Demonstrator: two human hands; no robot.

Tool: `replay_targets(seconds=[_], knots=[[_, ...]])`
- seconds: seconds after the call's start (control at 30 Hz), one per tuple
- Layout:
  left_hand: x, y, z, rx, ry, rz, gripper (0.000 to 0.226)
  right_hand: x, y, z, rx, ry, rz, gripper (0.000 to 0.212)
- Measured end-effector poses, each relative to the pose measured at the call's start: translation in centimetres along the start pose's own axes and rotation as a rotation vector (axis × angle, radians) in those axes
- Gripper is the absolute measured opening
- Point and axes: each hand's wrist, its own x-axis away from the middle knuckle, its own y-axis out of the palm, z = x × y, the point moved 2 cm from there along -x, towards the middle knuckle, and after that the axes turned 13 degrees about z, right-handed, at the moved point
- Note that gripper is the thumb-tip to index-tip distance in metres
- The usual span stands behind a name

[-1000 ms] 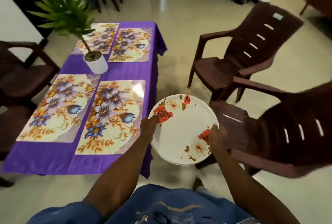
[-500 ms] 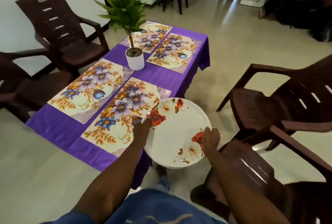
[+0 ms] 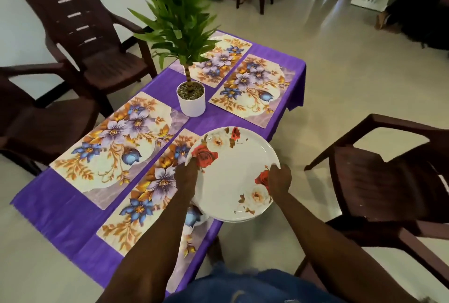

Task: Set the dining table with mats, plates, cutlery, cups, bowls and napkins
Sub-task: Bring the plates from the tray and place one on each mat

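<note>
I hold a stack of white plates (image 3: pixel 230 176) printed with red and cream roses, over the near right corner of the table. My left hand (image 3: pixel 187 177) grips the stack's left rim and my right hand (image 3: pixel 279 180) grips its right rim. The plates partly overhang the nearest floral mat (image 3: pixel 148 193), which lies on the purple tablecloth (image 3: pixel 60 215). Three more floral mats lie on the cloth: one at the near left (image 3: pixel 116 145), two at the far end (image 3: pixel 252 89) (image 3: pixel 218 60).
A potted green plant in a white pot (image 3: pixel 191 101) stands mid-table. Dark brown plastic chairs flank the table: two on the left (image 3: pixel 80 35) (image 3: pixel 36 118), two on the right (image 3: pixel 388 176) (image 3: pixel 388 254). Beige tiled floor surrounds everything.
The plates have moved left from beside the table to over its near right corner and the nearest mat. Both hands keep the same grip. My view has swung around the table.
</note>
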Motion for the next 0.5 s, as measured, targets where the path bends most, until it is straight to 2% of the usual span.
replay_targets(seconds=[0.03,0.17,0.27,0.5], knots=[[-0.3,0.1,0.2,0.006,-0.003,0.004,0.041,-0.3,0.5,-0.6,0.016,-0.005,-0.006,0.033],[-1.6,1.0,0.7,-0.009,-0.063,0.200,0.056,-2.6,3.5,-2.2,0.077,-0.030,-0.061,0.028],[-2.7,2.3,0.6,-0.013,-0.108,0.228,0.064,-4.2,5.1,-3.6,0.110,-0.061,-0.065,0.031],[-3.8,6.8,2.7,-0.060,-0.094,0.406,0.062,-10.9,10.3,-7.6,0.197,-0.143,-0.181,0.033]])
